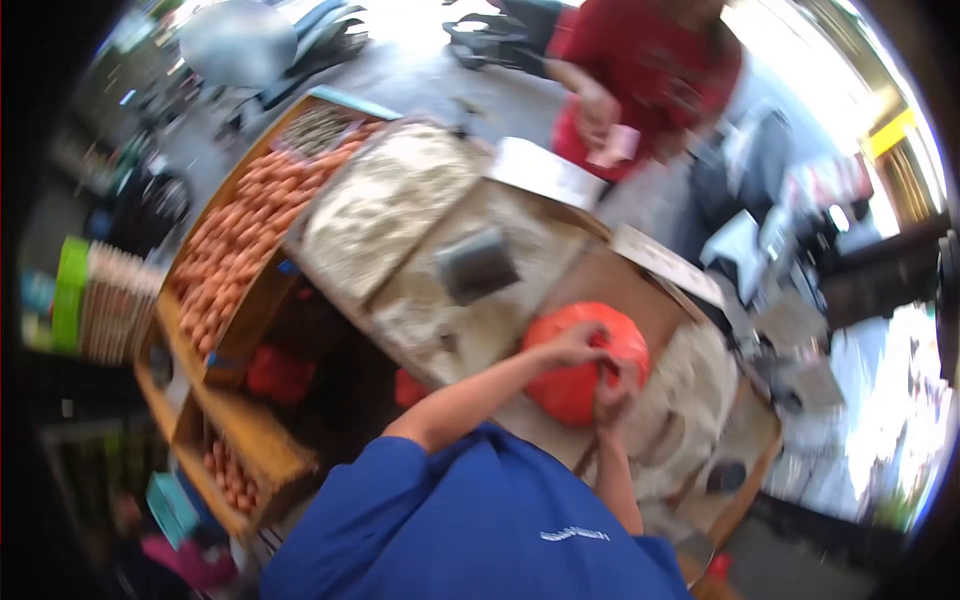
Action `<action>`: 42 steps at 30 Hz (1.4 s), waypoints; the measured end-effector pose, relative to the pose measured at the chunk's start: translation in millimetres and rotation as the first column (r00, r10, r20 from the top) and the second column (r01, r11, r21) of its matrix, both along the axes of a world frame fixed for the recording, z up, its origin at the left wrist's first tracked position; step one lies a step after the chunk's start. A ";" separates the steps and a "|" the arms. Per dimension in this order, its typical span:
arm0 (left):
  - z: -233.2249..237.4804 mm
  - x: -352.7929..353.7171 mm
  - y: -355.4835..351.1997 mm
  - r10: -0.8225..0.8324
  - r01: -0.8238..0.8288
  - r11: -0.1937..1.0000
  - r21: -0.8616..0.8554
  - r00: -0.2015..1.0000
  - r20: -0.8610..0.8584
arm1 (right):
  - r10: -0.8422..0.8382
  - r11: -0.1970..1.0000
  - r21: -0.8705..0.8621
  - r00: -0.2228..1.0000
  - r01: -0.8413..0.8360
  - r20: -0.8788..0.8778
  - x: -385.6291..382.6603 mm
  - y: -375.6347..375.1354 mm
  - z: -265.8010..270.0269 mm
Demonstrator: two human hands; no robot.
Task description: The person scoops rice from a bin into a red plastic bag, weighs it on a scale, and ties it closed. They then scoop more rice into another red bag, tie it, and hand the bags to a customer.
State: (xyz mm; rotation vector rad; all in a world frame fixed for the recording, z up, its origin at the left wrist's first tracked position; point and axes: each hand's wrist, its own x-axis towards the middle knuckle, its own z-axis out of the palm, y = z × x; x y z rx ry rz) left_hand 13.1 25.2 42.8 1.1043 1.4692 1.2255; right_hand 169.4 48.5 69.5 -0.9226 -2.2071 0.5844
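Note:
A round, full red plastic bag (556,392) rests among the bins in front of me, and what is inside it is hidden. My left hand (578,346) has its fingers closed at the gathered top of the bag. Close beside it, my right hand (616,392) pinches the bag's top too. Motion blur hides the fine detail of the fingers. Beyond my left hand, a grey metal scoop (478,266) lies on a bin of pale, grain-like goods (395,205). Another pale heap (685,405) lies to the right of my right hand.
Many brown eggs (245,235) fill a wooden tray at the left, with more eggs (230,475) in a lower compartment. Across the stall stands a person in a red shirt (650,60), holding a pinkish paper (614,146). A white box (545,172) sits along the far edge.

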 end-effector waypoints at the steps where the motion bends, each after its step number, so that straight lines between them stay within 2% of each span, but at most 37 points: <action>1: 12.8 -2.6 -3.2 -0.010 0.020 0.997 -0.079 0.992 0.128 | -0.031 0.999 -0.009 0.999 0.031 -0.040 -2.5 -1.3 -0.5; 2: 5.2 -2.1 -2.1 -0.023 0.030 0.998 -0.059 0.993 0.116 | -0.041 0.999 -0.020 0.996 0.039 -0.085 -1.5 -0.9 -7.3; 3: 15.7 -3.4 -3.7 -0.029 0.052 0.990 -0.131 0.984 0.176 | -0.026 0.999 -0.025 0.990 0.023 -0.141 -2.5 1.5 -13.0; 4: 28.6 -5.2 -6.7 -0.016 0.065 0.976 -0.209 0.974 0.226 | -0.027 0.999 -0.026 0.991 0.023 -0.134 -5.0 0.4 -11.7; 5: 30.7 -3.3 -7.8 -0.059 0.107 0.972 -0.208 0.972 0.226 | -0.015 1.000 -0.029 0.992 0.012 -0.129 -6.5 0.7 -10.2; 6: 32.0 -2.3 -9.6 -0.023 0.030 0.992 -0.122 0.998 0.063 | -0.050 0.998 -0.029 0.990 0.047 -0.133 -7.3 3.2 -11.3; 7: 33.3 -1.3 -10.6 0.033 -0.035 0.999 -0.022 0.995 -0.094 | -0.004 1.000 0.024 0.999 0.005 -0.054 -8.4 4.7 -12.4; 8: 35.2 0.1 -10.8 0.000 -0.003 1.000 -0.028 0.995 -0.103 | 0.039 0.997 0.067 0.999 -0.041 0.026 -9.1 5.2 -13.6; 10: 37.4 0.8 -11.7 0.119 -0.011 0.974 0.225 0.874 -0.472 | 0.019 0.998 0.062 1.000 -0.020 0.016 -10.0 6.8 -9.5; 11: 40.7 0.2 -11.1 0.097 0.013 0.975 0.224 0.875 -0.475 | 0.030 0.997 0.068 0.999 -0.033 0.046 -7.7 9.1 -10.8; 12: 44.1 -1.0 -11.1 0.150 -0.032 0.970 0.242 0.861 -0.486 | 0.042 0.996 0.074 0.996 -0.048 0.077 -5.0 8.0 -11.8; 13: 48.1 -1.6 -9.8 0.203 -0.076 0.961 0.266 0.845 -0.495 | 0.018 0.997 0.076 0.997 -0.024 0.075 -3.3 5.3 -12.5; 14: 46.7 -1.1 -9.3 0.190 -0.057 0.960 0.273 0.849 -0.493 | 0.010 0.998 0.059 0.999 -0.013 0.050 -2.6 3.6 -15.0; 16: 41.8 2.4 -15.6 0.273 -0.160 0.951 0.265 0.838 -0.473 | -0.013 0.999 0.048 1.000 0.012 0.022 -1.9 -4.9 -19.5; 17: 38.4 5.2 -19.9 0.258 -0.140 0.953 0.270 0.840 -0.477 | -0.078 0.996 -0.035 0.997 0.079 0.024 -2.8 -13.8 -20.0; 18: 35.9 7.3 -22.9 0.285 -0.196 0.949 0.245 0.867 -0.409 | -0.143 0.983 -0.115 0.989 0.145 0.026 -4.5 -17.6 -19.7; 19: 33.5 7.8 -26.0 0.307 -0.244 0.946 0.214 0.888 -0.344 | -0.168 0.979 -0.111 0.986 0.168 0.013 -5.4 -18.7 -19.6; 20: 34.8 7.2 -29.1 0.284 -0.216 0.951 0.221 0.892 -0.352 | -0.196 0.885 -0.419 0.978 0.206 0.066 -5.8 -19.3 -13.6; 21: 36.4 6.2 -32.1 0.274 -0.227 0.951 0.211 0.934 -0.231 | -0.205 0.694 -0.682 0.972 0.229 0.118 -5.1 -20.0 -4.0; 22: 37.6 4.9 -34.4 0.257 -0.234 0.953 0.192 0.961 -0.105 | -0.233 0.688 -0.684 0.966 0.245 0.111 -5.4 -21.8 4.9; 23: 41.3 1.9 -34.9 0.215 -0.202 0.961 0.187 0.975 -0.052 | -0.243 0.877 -0.434 0.970 0.204 -0.034 -8.3 -23.0 17.7; 24: 44.1 -0.9 -35.5 0.192 -0.179 0.966 0.188 0.980 -0.056 | -0.202 0.975 -0.131 0.965 0.182 -0.165 -10.6 -22.4 25.3; 25: 47.3 -3.8 -35.3 0.138 -0.120 0.975 0.185 0.986 -0.089 | -0.225 0.970 -0.132 0.959 0.204 -0.170 -11.9 -19.0 23.1; 26: 50.4 -5.9 -35.1 0.079 -0.056 0.982 0.179 0.989 -0.124 | -0.127 0.991 -0.038 0.991 0.125 -0.030 -13.2 -15.0 14.6; 27: 54.4 -5.7 -33.7 0.030 -0.032 0.992 0.124 0.999 0.017 | -0.045 0.998 0.039 0.992 0.040 0.119 -14.5 -11.9 5.6; 28: 58.2 -5.7 -32.5 -0.016 0.015 0.993 0.117 1.000 0.007 | -0.089 0.996 0.032 0.990 0.086 0.110 -16.1 -9.6 -4.0; 30: 67.4 -2.3 -30.9 -0.129 0.193 0.968 0.159 0.930 -0.343 | -0.048 0.999 0.019 0.997 0.047 0.062 -17.1 -12.2 -22.0; 32: 84.8 3.8 -30.9 -0.145 0.346 0.911 0.224 0.778 -0.611 | -0.176 0.984 0.052 0.976 0.171 0.125 -17.5 -23.3 -21.1; 34: 87.4 6.8 -30.1 -0.192 0.381 0.898 0.220 0.790 -0.582 | -0.318 0.945 -0.028 0.934 0.326 0.162 -28.3 -27.6 -35.5; 36: 71.7 -6.7 -24.8 -0.152 0.337 0.917 0.215 0.790 -0.594 | -0.307 0.933 -0.112 0.919 0.342 0.247 -34.5 -26.7 -18.7; 37: 67.9 -14.7 -14.6 -0.134 0.267 0.943 0.199 0.852 -0.507 | -0.358 0.909 -0.132 0.903 0.396 0.238 -36.5 -23.3 -15.5; 38: 65.3 -19.5 -8.4 -0.110 0.194 0.968 0.161 0.899 -0.423 | -0.431 0.896 -0.045 0.889 0.442 0.155 -40.5 -23.5 -14.6; 39: 70.5 -15.2 -6.8 -0.165 0.245 0.960 0.132 0.884 -0.437 | -0.488 0.873 0.041 0.869 0.487 0.073 -37.1 -29.2 -7.2; 40: 76.5 -13.4 -5.0 -0.170 0.233 0.966 0.112 0.900 -0.402 | -0.514 0.857 0.019 0.854 0.514 0.075 -27.2 -40.9 -3.3; 42: 100.0 3.0 -11.4 -0.167 0.210 0.974 0.082 0.916 -0.366 | -0.428 0.902 -0.096 0.839 0.422 -0.336 20.3 -82.6 21.1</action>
